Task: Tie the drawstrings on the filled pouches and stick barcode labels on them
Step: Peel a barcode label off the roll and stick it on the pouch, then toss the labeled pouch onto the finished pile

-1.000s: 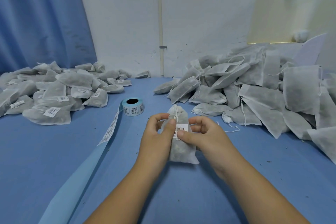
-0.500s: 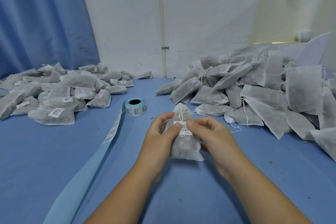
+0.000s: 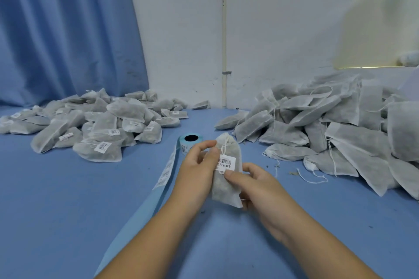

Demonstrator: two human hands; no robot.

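Blue cloth covers a table (image 3: 68, 188) against a white wall. Both hands hold one filled pouch (image 3: 225, 192) upright above it. The left hand (image 3: 195, 172) curls round its left edge and the right hand (image 3: 256, 186) pinches below its one barcode label (image 3: 226, 162). The drawstring (image 3: 224, 146) dangles at the label's edge and could get stuck under it. One label roll (image 3: 191, 140) sits behind. Two heaps flank it, too many to count: a labelled pile (image 3: 102, 124) left, an unlabelled pile (image 3: 328, 124) right.
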